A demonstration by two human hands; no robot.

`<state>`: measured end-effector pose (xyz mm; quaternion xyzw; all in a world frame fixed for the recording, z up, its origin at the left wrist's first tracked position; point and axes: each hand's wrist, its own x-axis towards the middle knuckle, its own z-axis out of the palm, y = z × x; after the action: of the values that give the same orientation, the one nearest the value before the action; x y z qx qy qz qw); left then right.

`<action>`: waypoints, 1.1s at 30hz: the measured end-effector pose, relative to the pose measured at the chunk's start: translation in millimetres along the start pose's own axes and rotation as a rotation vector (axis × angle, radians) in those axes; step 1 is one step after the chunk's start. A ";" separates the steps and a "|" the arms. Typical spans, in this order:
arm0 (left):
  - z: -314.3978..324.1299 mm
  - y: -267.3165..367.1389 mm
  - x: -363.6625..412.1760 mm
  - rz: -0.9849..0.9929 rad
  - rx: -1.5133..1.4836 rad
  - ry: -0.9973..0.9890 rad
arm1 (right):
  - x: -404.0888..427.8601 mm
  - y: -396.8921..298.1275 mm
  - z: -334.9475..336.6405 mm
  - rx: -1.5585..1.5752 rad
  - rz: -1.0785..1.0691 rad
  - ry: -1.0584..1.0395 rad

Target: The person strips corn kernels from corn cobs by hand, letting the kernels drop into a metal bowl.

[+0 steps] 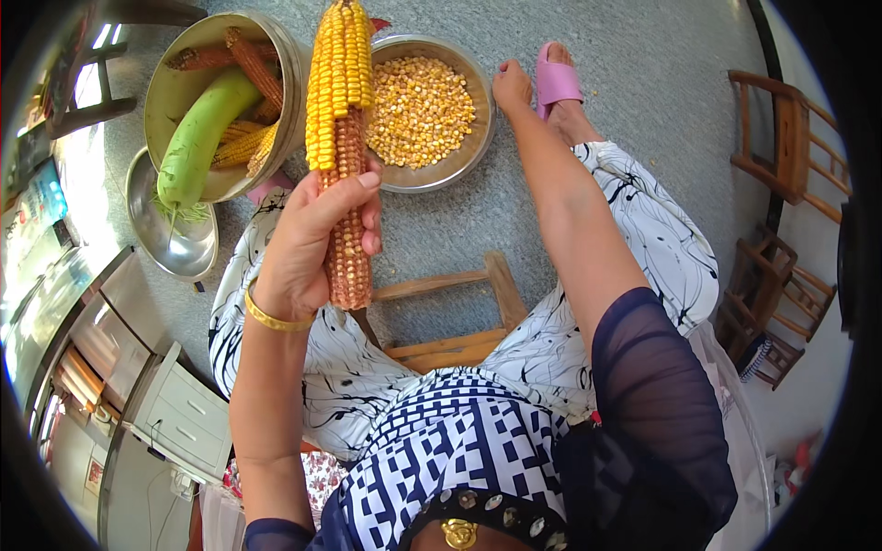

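Observation:
My left hand (pixel 337 213) is closed around the stripped part of a corn cob (pixel 341 103), held up close to the camera. Yellow kernels still cover its far end and a strip along its left side; the rest is bare reddish cob. Behind it on the floor, a round metal basin (pixel 486 131) holds loose kernels (pixel 420 113). My right hand (pixel 513 86) is low near the floor, between the basin and my slippered foot, fingers curled; whether it holds anything does not show.
A bucket (pixel 157 82) at upper left contains a green gourd (pixel 207 138), bare cobs (pixel 255 69) and corn ears (pixel 241 148). Below it lies a metal bowl (pixel 179 255) with green strips. A wooden stool (pixel 506 293) is between my legs. Wooden chairs (pixel 789 138) stand at right.

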<state>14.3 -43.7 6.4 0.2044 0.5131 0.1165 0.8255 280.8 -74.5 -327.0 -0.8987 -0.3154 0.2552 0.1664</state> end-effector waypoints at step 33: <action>14.5 -3.2 8.3 -0.064 -0.011 0.028 | 70.7 51.8 -99.5 -0.057 0.092 0.296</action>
<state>30.9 -46.4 4.0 0.1815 0.5304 0.0956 0.8225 409.3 -80.8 -294.8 -0.9444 -0.2529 0.1185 0.1735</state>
